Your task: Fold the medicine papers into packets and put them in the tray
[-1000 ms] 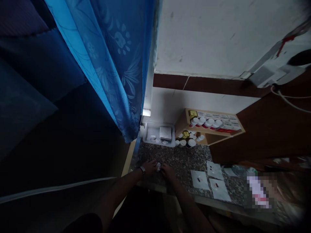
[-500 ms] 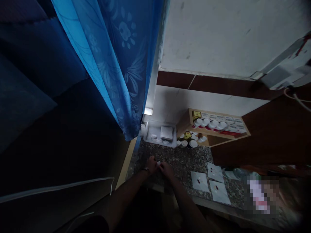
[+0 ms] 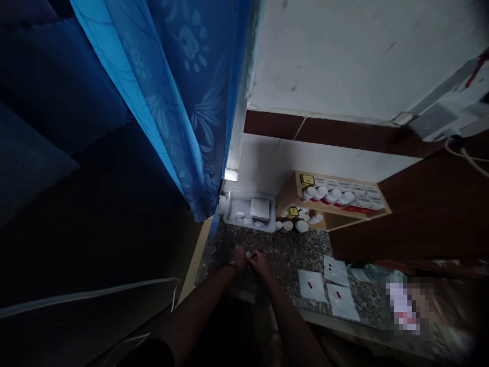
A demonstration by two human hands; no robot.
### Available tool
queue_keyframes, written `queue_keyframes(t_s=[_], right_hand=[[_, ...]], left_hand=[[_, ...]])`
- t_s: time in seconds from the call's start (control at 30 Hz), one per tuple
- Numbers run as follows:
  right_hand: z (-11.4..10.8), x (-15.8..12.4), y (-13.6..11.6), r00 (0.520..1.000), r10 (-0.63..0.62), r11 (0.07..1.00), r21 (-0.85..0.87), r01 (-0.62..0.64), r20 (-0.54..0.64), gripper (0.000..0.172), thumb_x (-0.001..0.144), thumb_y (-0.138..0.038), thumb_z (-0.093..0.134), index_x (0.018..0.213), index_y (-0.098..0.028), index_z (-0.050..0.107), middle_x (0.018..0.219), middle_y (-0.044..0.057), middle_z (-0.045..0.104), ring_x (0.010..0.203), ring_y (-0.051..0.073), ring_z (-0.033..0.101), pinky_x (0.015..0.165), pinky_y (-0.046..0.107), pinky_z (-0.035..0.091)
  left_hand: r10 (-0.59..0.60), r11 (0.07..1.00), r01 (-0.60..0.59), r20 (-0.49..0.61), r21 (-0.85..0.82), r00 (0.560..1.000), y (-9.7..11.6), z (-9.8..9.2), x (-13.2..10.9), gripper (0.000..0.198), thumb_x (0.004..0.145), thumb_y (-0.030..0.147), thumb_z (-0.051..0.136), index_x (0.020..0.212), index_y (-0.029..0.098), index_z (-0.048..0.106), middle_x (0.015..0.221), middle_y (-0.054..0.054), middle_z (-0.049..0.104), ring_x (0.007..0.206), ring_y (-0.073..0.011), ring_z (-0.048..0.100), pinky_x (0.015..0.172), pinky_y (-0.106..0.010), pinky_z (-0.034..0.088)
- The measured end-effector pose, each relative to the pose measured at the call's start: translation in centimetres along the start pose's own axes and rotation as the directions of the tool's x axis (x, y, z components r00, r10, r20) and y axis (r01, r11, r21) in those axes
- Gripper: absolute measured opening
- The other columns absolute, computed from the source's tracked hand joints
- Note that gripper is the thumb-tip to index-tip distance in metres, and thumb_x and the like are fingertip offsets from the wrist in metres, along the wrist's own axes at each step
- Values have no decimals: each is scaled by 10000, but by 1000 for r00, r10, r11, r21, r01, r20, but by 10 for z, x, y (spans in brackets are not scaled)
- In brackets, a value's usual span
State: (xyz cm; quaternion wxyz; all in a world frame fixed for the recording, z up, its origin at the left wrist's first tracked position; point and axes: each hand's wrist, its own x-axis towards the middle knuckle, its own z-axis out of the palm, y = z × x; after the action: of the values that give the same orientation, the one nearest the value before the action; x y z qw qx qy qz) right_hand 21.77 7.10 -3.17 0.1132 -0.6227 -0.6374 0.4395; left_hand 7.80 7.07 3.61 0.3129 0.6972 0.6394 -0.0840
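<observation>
Close together over the speckled counter (image 3: 275,255), my two hands meet around a small white paper packet (image 3: 248,255). My left hand (image 3: 239,257) has its fingers curled against the packet's left side. From the other side, my right hand (image 3: 260,262) pinches it. Beyond them stands a pale plastic tray (image 3: 226,216) with a stack of white paper squares (image 3: 260,209) and several small folded white pieces (image 3: 248,221). To the right lie three white paper sheets, the nearest sheet (image 3: 314,294) among them, with small dark red and pale pills on them.
A wooden shelf (image 3: 376,219) at the back right carries white-capped bottles (image 3: 333,196) and boxes (image 3: 367,196); more bottles (image 3: 301,227) stand beneath it. A blue curtain (image 3: 202,112) hangs at the left. A clear plastic item (image 3: 376,272) lies far right, near a blurred patch.
The view has shifted slightly. My fingers have moved a little on the white packet, which now looks smaller and rounder between them. Tray and sheets stay put.
</observation>
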Motion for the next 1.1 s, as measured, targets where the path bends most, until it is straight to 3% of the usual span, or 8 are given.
queue_keyframes(t_s=[0.13,0.23,0.43,0.53,0.73,0.9,1.1], right_hand=[[-2,4,-5,1000,31,999,12,-31,-3,107,733,-267,589,658,-194,567,621,-4,612,615,135,559,560,208,357],[-4,2,-12,998,59,996,-74,-59,4,99,754,-251,579,676,-190,574,655,11,628,641,141,571,572,209,357],[-12,-15,-22,988,-143,924,-348,156,64,161,854,-240,470,973,-221,577,971,41,636,853,155,576,673,220,362],[-16,-19,-26,984,-148,895,-409,178,103,201,861,-209,454,1029,-238,561,1050,37,602,901,150,562,697,218,363],[-20,-21,-30,979,-137,856,-480,193,151,217,876,-207,430,1050,-234,558,1072,45,570,861,147,558,666,225,356],[-18,-18,-25,986,-118,890,-428,157,116,173,849,-183,458,967,-213,580,1027,46,585,877,152,547,694,229,349],[-13,-9,-17,991,-92,912,-391,124,101,102,809,-166,494,851,-184,585,906,55,620,834,159,545,681,229,331]], left_hand=[[-73,994,73,5,-78,997,-3,-2,1,206,835,270,507,969,176,632,1022,-81,647,986,-204,576,821,-275,436],[-133,981,130,-10,-146,991,-2,-3,2,264,801,305,558,1037,191,588,1032,-59,650,961,-197,595,779,-255,444],[-118,985,117,3,-124,993,2,-3,5,197,844,257,483,942,149,617,1061,-117,621,1007,-228,567,810,-292,435],[-71,989,67,-27,-130,997,3,1,6,193,863,250,457,949,150,597,1061,-119,610,1033,-226,546,844,-296,418],[-75,974,58,-69,-220,995,2,8,5,214,886,289,434,1020,165,545,1017,-101,621,978,-212,565,800,-282,421],[-38,961,13,-85,-278,996,1,11,10,288,872,275,462,1144,183,486,1064,-86,615,1001,-204,561,806,-267,412],[31,962,-77,-173,-262,984,-4,18,9,213,831,215,486,1028,173,552,1088,-79,561,1030,-198,504,882,-284,387]])
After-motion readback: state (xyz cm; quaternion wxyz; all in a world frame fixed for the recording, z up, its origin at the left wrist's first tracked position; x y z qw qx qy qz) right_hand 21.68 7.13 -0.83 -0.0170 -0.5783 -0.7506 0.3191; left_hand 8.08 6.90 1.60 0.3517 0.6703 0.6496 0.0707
